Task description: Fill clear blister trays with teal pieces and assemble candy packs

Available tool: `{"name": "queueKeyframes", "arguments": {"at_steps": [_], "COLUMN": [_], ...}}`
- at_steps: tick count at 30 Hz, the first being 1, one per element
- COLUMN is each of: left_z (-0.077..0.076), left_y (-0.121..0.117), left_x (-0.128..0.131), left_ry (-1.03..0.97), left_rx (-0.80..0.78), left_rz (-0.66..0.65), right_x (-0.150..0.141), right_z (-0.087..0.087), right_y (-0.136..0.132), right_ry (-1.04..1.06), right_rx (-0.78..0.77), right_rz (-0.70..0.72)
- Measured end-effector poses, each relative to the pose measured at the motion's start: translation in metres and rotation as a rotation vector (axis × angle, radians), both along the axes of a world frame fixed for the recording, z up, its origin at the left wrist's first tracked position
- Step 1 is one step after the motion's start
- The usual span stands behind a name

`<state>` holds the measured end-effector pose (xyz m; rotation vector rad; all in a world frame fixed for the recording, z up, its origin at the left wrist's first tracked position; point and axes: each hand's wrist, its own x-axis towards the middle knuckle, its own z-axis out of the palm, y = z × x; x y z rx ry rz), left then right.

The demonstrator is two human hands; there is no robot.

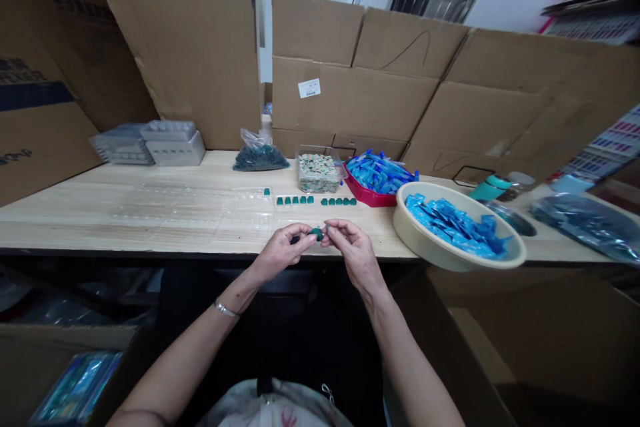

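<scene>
Above the front edge of the table, my left hand [281, 251] pinches a small dark green piece [317, 233] between thumb and fingers. My right hand [354, 250] is closed in a pinch just beside it; whatever sits between those fingertips is too small to name. Just beyond my hands, several like green pieces [295, 200] stand in two short rows, and a single one [267, 192] lies further left. Clear plastic trays [245, 219], hard to make out against the wood, lie flat to the left of my hands.
Behind the rows are a bag of dark green bits [260, 157], a clear box of small flat pieces [318, 181] and a red tray [374, 197] of blue items. A cream basin [415, 230] with blue packets overhangs the front edge. Cardboard [360, 97] walls the back.
</scene>
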<state>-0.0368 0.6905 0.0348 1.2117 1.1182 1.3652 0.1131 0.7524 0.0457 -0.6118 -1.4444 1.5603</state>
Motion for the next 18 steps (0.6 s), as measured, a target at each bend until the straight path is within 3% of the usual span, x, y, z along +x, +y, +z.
{"name": "queueKeyframes", "arguments": {"at_steps": [10,12,14,16,18], "left_z": [0.003,0.002,0.001,-0.001,-0.002], "left_y": [-0.004,-0.004,-0.004,-0.005,-0.008], "left_x": [-0.008,-0.009,-0.009,-0.008,-0.006], "left_ry": [-0.142,-0.124,-0.102,-0.132,-0.201], "left_rx": [-0.033,-0.046,-0.050,-0.045,-0.041], "left_rz": [-0.185,-0.179,-0.166,-0.165,-0.177], "right_x": [0.007,0.005,0.003,0.002,0.002], "right_z": [0.027,0.025,0.022,0.018,0.014], "right_y": [0.009,0.006,0.003,0.003,0.006], "right_ry": [-0.326,-0.376,-0.433,-0.485,-0.512], "right_rx": [0.227,0.334,0.555,0.812,0.948], "right_rz": [0.252,0.228,0.162,0.064,-0.072]}}
